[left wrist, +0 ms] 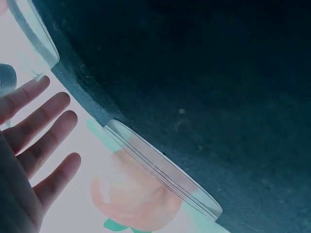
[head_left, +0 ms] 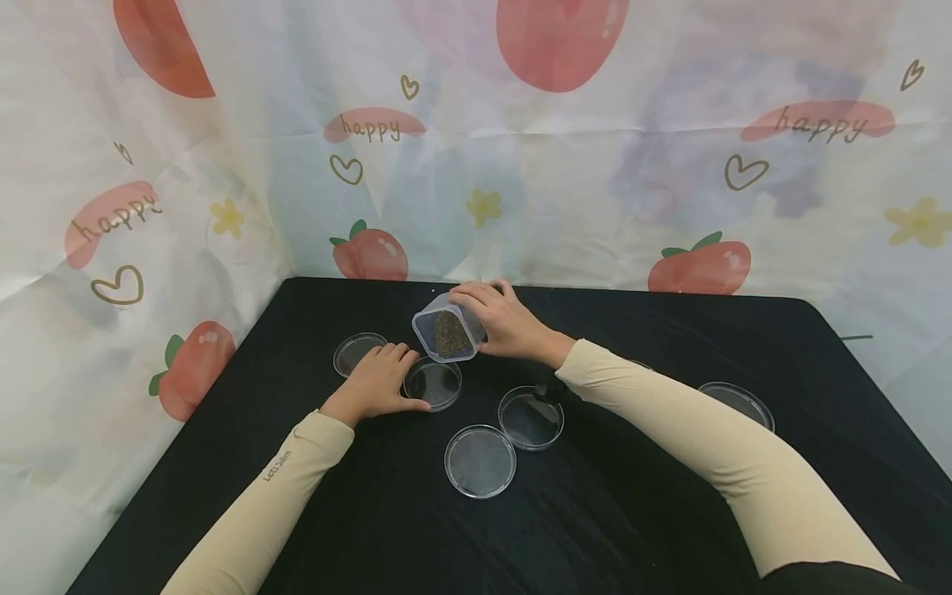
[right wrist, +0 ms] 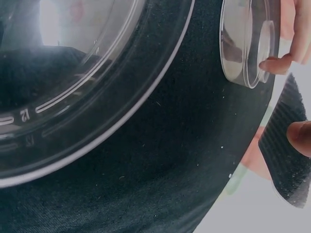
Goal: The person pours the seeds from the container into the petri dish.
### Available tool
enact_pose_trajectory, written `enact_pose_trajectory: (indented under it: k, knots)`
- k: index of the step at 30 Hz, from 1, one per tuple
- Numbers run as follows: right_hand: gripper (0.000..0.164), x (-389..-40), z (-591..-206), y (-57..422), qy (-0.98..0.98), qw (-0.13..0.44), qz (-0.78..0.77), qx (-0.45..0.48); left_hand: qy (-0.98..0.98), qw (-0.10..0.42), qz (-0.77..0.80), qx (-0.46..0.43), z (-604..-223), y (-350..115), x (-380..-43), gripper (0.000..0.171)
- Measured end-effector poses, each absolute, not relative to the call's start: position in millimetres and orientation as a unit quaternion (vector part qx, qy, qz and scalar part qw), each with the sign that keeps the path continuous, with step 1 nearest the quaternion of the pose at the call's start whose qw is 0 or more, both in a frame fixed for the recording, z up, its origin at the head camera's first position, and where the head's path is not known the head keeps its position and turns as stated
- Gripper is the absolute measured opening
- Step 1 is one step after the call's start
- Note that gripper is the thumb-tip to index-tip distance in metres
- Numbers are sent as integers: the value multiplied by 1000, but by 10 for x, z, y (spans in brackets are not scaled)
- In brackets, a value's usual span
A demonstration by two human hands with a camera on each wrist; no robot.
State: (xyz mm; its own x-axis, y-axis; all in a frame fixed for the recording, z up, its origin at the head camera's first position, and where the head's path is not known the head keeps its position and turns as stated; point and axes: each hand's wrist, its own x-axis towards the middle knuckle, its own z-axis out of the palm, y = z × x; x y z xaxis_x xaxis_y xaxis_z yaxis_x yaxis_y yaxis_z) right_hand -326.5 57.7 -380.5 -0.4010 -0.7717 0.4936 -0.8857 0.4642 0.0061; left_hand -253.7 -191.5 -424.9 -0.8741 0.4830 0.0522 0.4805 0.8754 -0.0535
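My right hand point(head_left: 513, 322) grips a translucent plastic tub point(head_left: 449, 329) from its right side. The tub is tilted with its mouth toward me, and dark brown grains point(head_left: 450, 332) lie inside. Just below it stands a clear petri dish point(head_left: 437, 387) on the black cloth. My left hand point(head_left: 378, 382) is at that dish's left side, thumb along the near rim, fingers spread and fairly straight in the left wrist view. Another petri dish point(head_left: 348, 347) lies behind the left fingers, partly covered by them. The right wrist view shows the tub point(right wrist: 286, 150) at its right edge.
Two petri dish pieces lie nearer me: one flat dish point(head_left: 480, 463) and one dish point(head_left: 531, 420) touching it. A further dish point(head_left: 740, 403) is partly hidden by the right sleeve point(head_left: 669, 413). A printed curtain point(head_left: 558, 190) hangs behind the black-covered table point(head_left: 372, 512).
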Motion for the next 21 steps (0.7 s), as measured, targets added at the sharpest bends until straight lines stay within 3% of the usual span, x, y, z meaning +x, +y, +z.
enact_pose_trajectory:
  k: [21]
  knots:
    - [85, -3280, -3859, 556, -818, 231, 125, 512, -968, 34, 22, -246, -4231, -1908, -2527, 87]
